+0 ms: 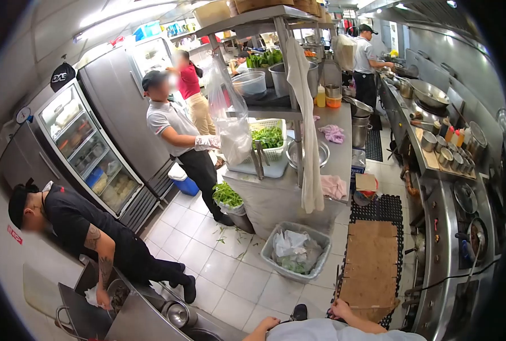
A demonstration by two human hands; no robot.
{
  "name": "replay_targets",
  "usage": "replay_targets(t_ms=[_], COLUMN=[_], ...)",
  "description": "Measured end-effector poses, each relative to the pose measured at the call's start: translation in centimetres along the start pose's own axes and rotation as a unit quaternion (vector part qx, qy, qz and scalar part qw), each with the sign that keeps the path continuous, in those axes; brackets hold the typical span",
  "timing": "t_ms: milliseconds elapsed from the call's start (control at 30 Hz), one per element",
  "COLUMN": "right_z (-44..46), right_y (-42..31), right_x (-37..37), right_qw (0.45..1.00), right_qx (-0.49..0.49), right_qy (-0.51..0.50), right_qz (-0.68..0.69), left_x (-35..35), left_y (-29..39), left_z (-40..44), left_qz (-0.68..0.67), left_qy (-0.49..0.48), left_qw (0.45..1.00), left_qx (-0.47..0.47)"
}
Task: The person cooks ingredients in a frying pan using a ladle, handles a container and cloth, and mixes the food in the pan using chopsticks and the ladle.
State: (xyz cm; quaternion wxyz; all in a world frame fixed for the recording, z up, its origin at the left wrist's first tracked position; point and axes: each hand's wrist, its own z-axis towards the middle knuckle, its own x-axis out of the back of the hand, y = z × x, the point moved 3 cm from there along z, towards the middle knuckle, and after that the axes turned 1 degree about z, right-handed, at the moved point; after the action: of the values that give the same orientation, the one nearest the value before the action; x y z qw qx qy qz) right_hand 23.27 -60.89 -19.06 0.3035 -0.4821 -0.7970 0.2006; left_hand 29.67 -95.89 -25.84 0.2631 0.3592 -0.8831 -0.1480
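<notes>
My right hand [341, 308] is at the bottom edge, in front of my light-coloured shirt [344, 331]. Its fingers are closed around a thin dark stick [337, 284] that points upward, away from me. What kind of stick it is I cannot make out. Lower and to the left, my left hand [269, 323] is held near my waist with its fingers curled in. Whether anything is inside it is hidden. One dark shoe [300, 311] shows between the hands. Beyond my right hand, flattened cardboard [370, 264] lies over a black rubber mat [398, 207].
A lined grey bin [270, 258] stands ahead on tiles. Right is a stove line [434, 227] with pans; centre is a steel prep table [341, 153]. A person in black [88, 227] bends over a sink at left; another, gloved [176, 133], stands by greens [267, 135].
</notes>
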Motion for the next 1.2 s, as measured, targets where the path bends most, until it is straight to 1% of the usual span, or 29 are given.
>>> replay_targets(t_ms=[67, 133, 167, 233, 300, 333, 367, 433, 467, 500, 533, 567, 633, 667, 700, 733, 767, 833, 867, 900, 933, 967, 1000, 1033, 1067, 1100, 1133, 1167, 1200], right_z=[0.2, 0.8, 0.9, -0.1, -0.1, 1.1, 0.3, -1.4, -2.0, -2.8, -4.0, -5.1, -4.3, -4.3, -3.2, -8.2, -9.0, -10.7, -13.8, -13.5, -13.9, -13.9, -12.3, -11.3, -7.9, -8.0, -6.9, -7.8, -9.2], right_y=[0.2, -0.1, -0.6, -1.9, -1.5, -0.7, -0.9, -1.2, -1.7, -1.6, -1.3, -1.1, 1.9, 3.2, 5.9, 3.2, 4.3, 7.0, 5.6, 6.9, 8.5, 9.2, 11.7, 13.2, 16.5, 18.7, 20.4, 18.7, 16.5], right_x=[-0.1, 0.2, 0.6, 1.3, 1.3, 1.5, 1.5, 2.1, 3.1, 4.0, 5.3, 6.8, 10.2, 12.6, 15.4, 18.6, 21.6, 28.1, 29.9, 33.0, 34.6, 36.6, 38.8, 40.8, 43.8, 44.8, 45.9, 45.2, 43.8], right_qw=[1.0, 1.0, 1.0, 0.999, 0.999, 0.992, 0.994, 0.991, 0.986, 0.981, 0.966, 0.949, 0.913, 0.898, 0.895, 0.866, 0.846, 0.788, 0.759, 0.773, 0.742, 0.741, 0.707, 0.73, 0.64, 0.714, 0.637, 0.636, 0.627], right_qx=[-0.008, 0.008, 0.004, 0.031, 0.026, 0.093, 0.094, 0.029, 0.029, 0.029, 0.011, 0.0, -0.039, -0.033, 0.017, -0.014, -0.019, -0.017, -0.03, -0.012, 0.02, 0.019, 0.083, 0.036, 0.057, 0.11, 0.143, 0.081, 0.093], right_qy=[-0.012, -0.003, -0.005, 0.016, 0.024, 0.038, 0.052, 0.031, 0.073, 0.105, 0.147, 0.182, 0.218, 0.265, 0.329, 0.374, 0.399, 0.461, 0.52, 0.535, 0.519, 0.521, 0.492, 0.527, 0.549, 0.483, 0.484, 0.516, 0.56], right_qz=[0.017, -0.006, -0.001, -0.042, 0.035, -0.077, -0.024, 0.13, 0.149, 0.161, 0.213, 0.256, 0.343, 0.35, 0.301, 0.331, 0.354, 0.408, 0.39, 0.34, 0.425, 0.424, 0.501, 0.434, 0.534, 0.494, 0.582, 0.568, 0.533], left_x=[-0.5, -0.2, 0.4, 0.6, 1.1, 1.5, 1.3, 2.1, 1.9, 2.1, 2.6, 2.4, 2.2, 2.9, 3.5, 4.3, 4.6, 4.4, 4.7, 5.0, 5.0, 5.0, 5.0, 4.9, 5.5, 5.3, 4.6, 4.3, 3.6], left_y=[0.7, 2.1, 3.1, 3.7, 3.4, 3.8, 3.9, 3.7, 4.4, 3.9, 3.0, 2.2, 1.0, 0.8, 2.1, 4.9, 5.4, 4.8, 5.3, 5.8, 6.0, 7.1, 7.3, 7.7, 7.9, 7.8, 7.9, 7.0, 5.8], left_z=[1.1, 0.7, 0.8, 0.3, -0.2, 0.1, -0.3, -0.8, -0.2, -0.3, -0.5, -0.2, 1.0, 1.2, 0.0, -2.2, -1.5, 1.1, 0.9, 1.3, 1.2, 1.5, 2.0, 2.1, 1.7, 1.2, 1.1, 1.4, 1.6], left_qz=[-0.009, -0.08, -0.076, -0.15, -0.146, -0.16, -0.1, -0.116, -0.073, -0.022, 0.019, 0.035, 0.059, 0.063, 0.075, 0.084, 0.086, -0.042, -0.056, -0.082, -0.095, -0.113, -0.114, -0.103, -0.153, -0.142, -0.122, -0.126, -0.123], left_qy=[0.057, 0.018, 0.016, -0.006, -0.026, -0.032, -0.077, -0.026, -0.058, -0.049, -0.034, -0.047, -0.017, -0.015, -0.028, -0.039, -0.063, -0.073, -0.08, -0.076, -0.067, -0.054, -0.058, -0.028, 0.015, 0.015, 0.0, 0.006, 0.004], left_qw=[0.997, 0.997, 0.997, 0.989, 0.989, 0.986, 0.992, 0.993, 0.995, 0.997, 0.993, 0.991, 0.997, 0.997, 0.996, 0.995, 0.994, 0.996, 0.995, 0.994, 0.993, 0.992, 0.992, 0.994, 0.988, 0.989, 0.992, 0.992, 0.992], left_qx=[-0.053, -0.003, 0.002, 0.011, 0.025, 0.036, 0.031, 0.028, 0.017, -0.05, -0.116, -0.118, -0.036, -0.037, -0.042, -0.045, -0.037, 0.016, 0.014, 0.01, 0.0, -0.012, -0.022, -0.026, -0.029, -0.026, -0.025, -0.023, -0.023])
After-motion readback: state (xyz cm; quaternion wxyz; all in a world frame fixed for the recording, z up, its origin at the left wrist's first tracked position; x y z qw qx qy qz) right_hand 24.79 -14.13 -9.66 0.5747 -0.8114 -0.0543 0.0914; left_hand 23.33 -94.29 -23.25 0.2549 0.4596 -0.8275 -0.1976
